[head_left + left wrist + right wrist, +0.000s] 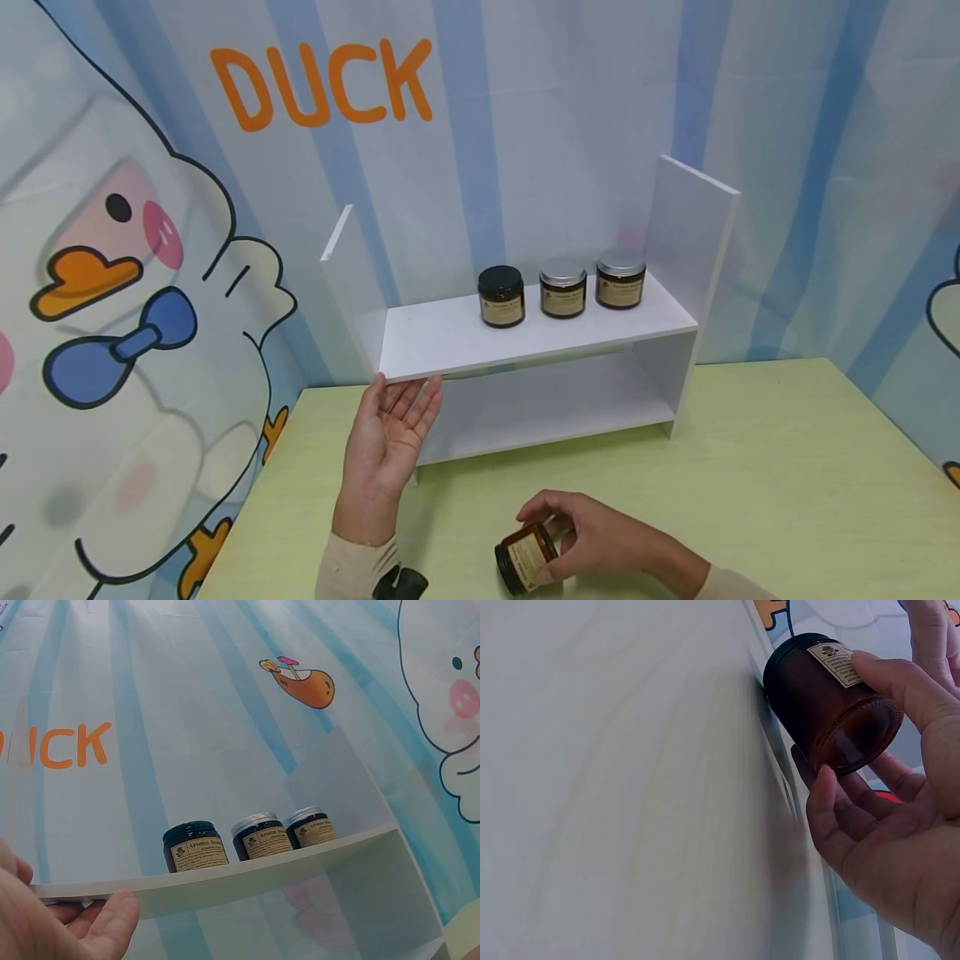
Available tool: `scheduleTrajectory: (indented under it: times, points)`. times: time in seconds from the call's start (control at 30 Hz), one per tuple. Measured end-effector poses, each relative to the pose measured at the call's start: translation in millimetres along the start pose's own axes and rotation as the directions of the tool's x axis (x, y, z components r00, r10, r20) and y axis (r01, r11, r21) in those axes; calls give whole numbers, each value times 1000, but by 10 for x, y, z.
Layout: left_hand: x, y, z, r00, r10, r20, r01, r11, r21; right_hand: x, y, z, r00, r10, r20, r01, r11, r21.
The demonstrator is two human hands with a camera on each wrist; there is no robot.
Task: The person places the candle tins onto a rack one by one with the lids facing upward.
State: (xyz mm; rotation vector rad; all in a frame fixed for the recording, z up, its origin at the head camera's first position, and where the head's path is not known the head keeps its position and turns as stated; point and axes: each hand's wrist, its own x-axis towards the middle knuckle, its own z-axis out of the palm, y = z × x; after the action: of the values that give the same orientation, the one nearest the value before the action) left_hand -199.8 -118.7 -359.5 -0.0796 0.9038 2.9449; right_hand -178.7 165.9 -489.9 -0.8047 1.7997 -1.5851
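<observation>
A white two-tier shelf (450, 346) stands on the table. My left hand (386, 446), palm up, holds the left front end of its upper board, thumb at the edge and some fingers beneath. My right hand (600, 537) grips a brown glass jar (802, 705) with a black lid and tan label, in front of the shelf. The jar is tilted, lid down and to the left, with the thumb on its label. On the upper board sit a black-lidded jar (502, 297) and two silver-lidded jars (562, 288), labels facing forward.
The shelf has upright side panels, left (352, 292) and right (686, 250). The pale yellow-green table (787, 467) extends around it. Behind hangs a striped blue curtain (525, 125) with duck drawings and orange lettering. A black device (401, 583) is at the left wrist.
</observation>
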Motion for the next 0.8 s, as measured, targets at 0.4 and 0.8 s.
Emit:
scheduleTrajectory:
  times: [0.4,0.8]
  points:
    - [-4,-11,4,1000,10,-9,-10,1000,13,-18,42,7,1000,-13,22,11,996,88]
    - [-4,-1,0,1000,2,-4,-2,1000,2,-27,36,12,1000,-17,4,17,993,115]
